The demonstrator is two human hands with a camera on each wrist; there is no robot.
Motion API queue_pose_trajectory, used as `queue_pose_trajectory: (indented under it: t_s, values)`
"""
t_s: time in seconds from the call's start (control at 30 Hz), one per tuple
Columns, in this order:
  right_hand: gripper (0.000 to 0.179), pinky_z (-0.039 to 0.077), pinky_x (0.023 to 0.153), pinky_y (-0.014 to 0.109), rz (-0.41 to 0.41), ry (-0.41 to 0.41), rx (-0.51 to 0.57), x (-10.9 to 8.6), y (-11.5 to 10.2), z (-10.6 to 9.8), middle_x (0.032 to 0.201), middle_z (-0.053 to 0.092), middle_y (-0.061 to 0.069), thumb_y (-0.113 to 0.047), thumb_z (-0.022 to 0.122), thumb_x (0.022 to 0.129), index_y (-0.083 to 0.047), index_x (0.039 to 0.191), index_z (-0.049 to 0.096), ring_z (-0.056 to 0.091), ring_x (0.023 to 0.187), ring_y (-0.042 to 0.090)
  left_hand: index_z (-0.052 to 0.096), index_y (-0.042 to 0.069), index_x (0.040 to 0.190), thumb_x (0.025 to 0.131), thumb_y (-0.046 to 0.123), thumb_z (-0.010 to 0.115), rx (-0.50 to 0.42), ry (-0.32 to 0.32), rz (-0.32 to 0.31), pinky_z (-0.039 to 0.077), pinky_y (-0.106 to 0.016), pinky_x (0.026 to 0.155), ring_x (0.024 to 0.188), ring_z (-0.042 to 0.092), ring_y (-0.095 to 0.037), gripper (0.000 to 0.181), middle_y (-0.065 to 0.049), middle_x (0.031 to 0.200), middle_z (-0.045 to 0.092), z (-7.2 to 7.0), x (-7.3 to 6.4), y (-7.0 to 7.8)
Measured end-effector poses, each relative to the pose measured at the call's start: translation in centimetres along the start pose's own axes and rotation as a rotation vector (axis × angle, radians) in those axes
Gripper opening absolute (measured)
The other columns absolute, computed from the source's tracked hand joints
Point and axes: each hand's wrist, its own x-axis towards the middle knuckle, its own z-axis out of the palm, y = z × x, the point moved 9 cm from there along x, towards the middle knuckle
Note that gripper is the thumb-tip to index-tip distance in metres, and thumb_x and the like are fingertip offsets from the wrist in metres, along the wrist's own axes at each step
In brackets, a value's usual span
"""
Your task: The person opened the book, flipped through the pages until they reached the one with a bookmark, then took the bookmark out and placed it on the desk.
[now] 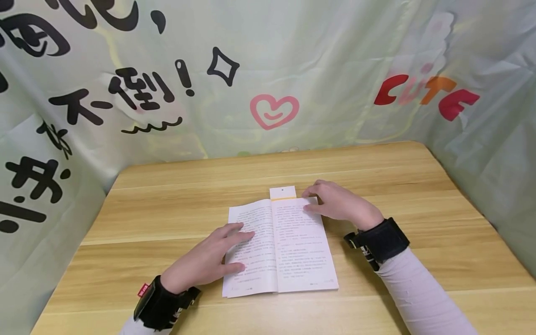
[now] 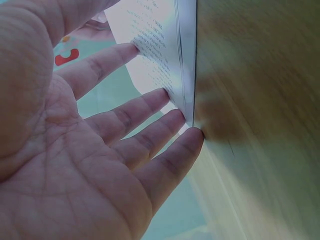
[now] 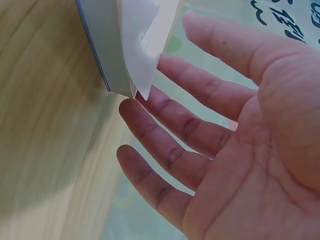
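Observation:
An open book (image 1: 299,246) of printed text lies on the wooden table, pages facing up. A white card like a bookmark (image 1: 283,191), with a small dark dot, sticks out past its top edge. My left hand (image 1: 211,256) rests over the left page, fingers spread; its fingertips (image 2: 161,97) reach the page and the book's edge. At the upper right corner is my right hand (image 1: 341,202), fingers loosely bent. There, a page corner (image 3: 145,87) stands slightly away from the pages under it. My right index fingertip (image 3: 165,61) is right at that page's edge, with the thumb apart.
The wooden table (image 1: 167,200) extends around the book on all sides. Behind it hangs a pale printed curtain (image 1: 335,56) with black characters, a pink heart and the word CUTE. Each wrist wears a black strap (image 1: 383,239) with a small device.

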Motion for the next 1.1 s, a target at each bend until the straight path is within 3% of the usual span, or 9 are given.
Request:
queue_pose_trajectory:
  t_s: [0.2,0.5,0.63,0.8,0.93,1.1]
  values:
    - [0.032,0.054,0.091,0.041,-0.006,0.014,0.016,0.2,-0.1,-0.3,0.118,0.069,0.010,-0.023,0.075,0.102,-0.008,0.130,0.073,0.061,0.102,0.024,0.055,0.018,0.158,0.097,0.027,0.081,-0.003,-0.005,-0.005,0.047,-0.062,0.118,0.149,0.048,-0.046,0.067,-0.022,0.165,0.046,-0.1,0.0,0.0]
    - [0.018,0.056,0.103,0.048,-0.025,0.042,0.055,-0.2,-0.5,-0.9,0.121,0.070,0.010,-0.021,0.069,0.106,-0.010,0.120,0.073,0.066,0.116,0.029,0.054,0.018,0.159,0.098,0.027,0.081,-0.012,-0.019,-0.011,0.047,-0.062,0.118,0.150,0.047,-0.046,0.067,-0.022,0.166,0.045,0.0,0.1,0.0]
    - [0.014,0.052,0.087,0.039,-0.060,0.056,0.063,-0.4,-1.0,-1.4,0.103,0.066,0.006,-0.023,0.065,0.109,-0.011,0.111,0.072,0.061,0.096,0.023,0.054,0.017,0.159,0.098,0.027,0.081,-0.012,-0.019,-0.014,0.047,-0.062,0.119,0.151,0.047,-0.046,0.067,-0.023,0.166,0.045,0.1,0.0,0.0]
    - [0.029,0.034,0.066,0.028,-0.095,0.045,0.117,-0.7,-1.4,-1.7,0.073,0.041,-0.001,-0.025,0.064,0.109,-0.011,0.086,0.055,0.039,0.067,0.013,0.054,0.018,0.159,0.098,0.027,0.080,-0.007,-0.021,-0.011,0.047,-0.062,0.118,0.150,0.047,-0.046,0.067,-0.022,0.166,0.045,0.1,0.0,-0.1]
    - [0.034,0.030,0.062,0.025,-0.125,0.047,0.147,-1.0,-1.9,-1.9,0.070,0.034,-0.005,-0.026,0.064,0.109,-0.013,0.082,0.048,0.033,0.062,0.010,0.054,0.018,0.159,0.098,0.028,0.080,-0.013,-0.027,-0.016,0.047,-0.062,0.118,0.150,0.047,-0.046,0.067,-0.022,0.166,0.045,0.1,0.0,-0.2]
    - [0.030,0.028,0.060,0.025,-0.158,0.053,0.184,-1.3,-2.8,-2.3,0.070,0.036,-0.004,-0.029,0.061,0.111,-0.012,0.087,0.055,0.031,0.060,0.010,0.054,0.018,0.159,0.098,0.027,0.080,-0.021,-0.027,-0.021,0.046,-0.063,0.118,0.150,0.047,-0.046,0.067,-0.022,0.167,0.044,0.2,0.0,-0.2]
